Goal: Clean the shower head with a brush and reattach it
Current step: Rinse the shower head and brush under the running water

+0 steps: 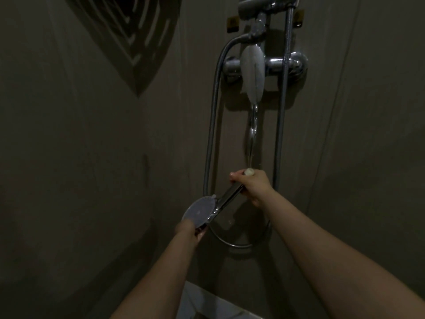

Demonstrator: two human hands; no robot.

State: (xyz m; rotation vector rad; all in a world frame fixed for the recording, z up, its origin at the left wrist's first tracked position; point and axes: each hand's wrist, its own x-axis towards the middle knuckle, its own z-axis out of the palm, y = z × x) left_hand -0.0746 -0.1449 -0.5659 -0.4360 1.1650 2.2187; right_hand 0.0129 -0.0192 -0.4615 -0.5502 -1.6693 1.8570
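Nearest to me, two bare forearms reach up from the bottom edge over a pale white ledge [207, 302], perhaps a tub rim, though it is too dim to tell what it holds. Her left hand [192, 229] sits under the round face of the shower head [199, 211], fingers curled beneath its rim; the motion blur hides how tight the grip is. That face is a flat grey disc, matte against the shiny chrome handle that slants up to the right. Her right hand [253, 185] is wrapped around the handle's far end, and a small pale tip pokes out above the fist. A thin stream of water [251, 134] drops from the wall mixer [264, 64] toward that fist. Behind, the ribbed metal hose [212, 125] hangs in a long loop against smooth, dull beige wall panels [92, 157].
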